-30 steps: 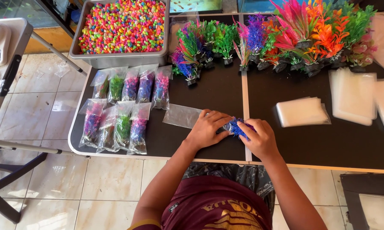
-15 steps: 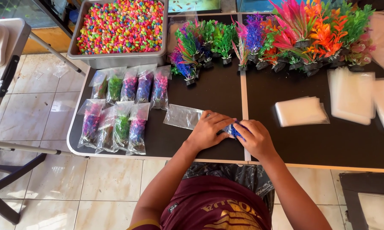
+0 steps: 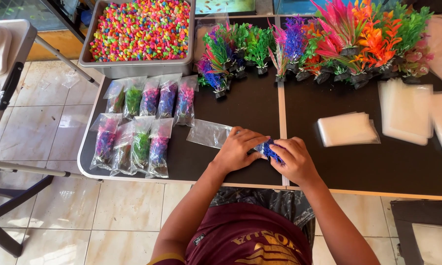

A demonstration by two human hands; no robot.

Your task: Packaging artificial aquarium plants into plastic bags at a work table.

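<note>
Gripping a blue plant [image 3: 268,149] together, left hand [image 3: 238,149] and right hand [image 3: 293,159] work near the table [image 3: 231,110] edge. Bare tabletop lies beyond; a clear bag [image 3: 209,133] touches the left fingers.

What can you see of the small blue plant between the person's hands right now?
The blue plant is a small artificial sprig of deep blue, fine, bristly plastic-looking fronds. Only a short tuft shows; its base is hidden. It lies low over the black table near the front edge, pinched between the left hand and right hand, whose fingers cover most of it. A clear bag lies flat just left, under the left fingertips.
</note>
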